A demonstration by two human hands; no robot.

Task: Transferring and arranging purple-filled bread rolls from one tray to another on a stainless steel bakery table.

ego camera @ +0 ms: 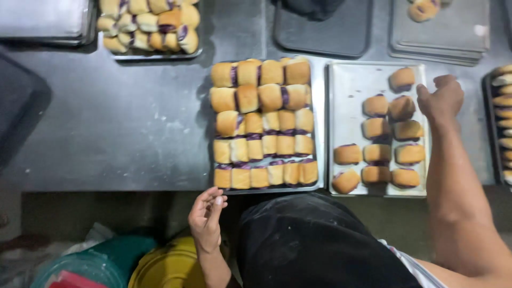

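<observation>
The right hand [441, 98], fingers curled loosely and holding nothing, rests at the right rim of a metal tray [352, 80] with 11 scattered buns [376, 128]. Just left, a second tray [318, 106] is packed with purple-filled rolls [261, 122]. Both sit on a grey steel table [122, 122]. The left hand [207, 216] hangs below the table edge, fingers half open, empty, above a yellow lid [165, 266].

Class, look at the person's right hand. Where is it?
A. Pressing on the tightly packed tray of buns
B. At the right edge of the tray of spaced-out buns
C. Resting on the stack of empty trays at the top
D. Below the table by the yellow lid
B: the right hand is at the right edge of the sparsely filled tray, beside its brown buns.
</observation>
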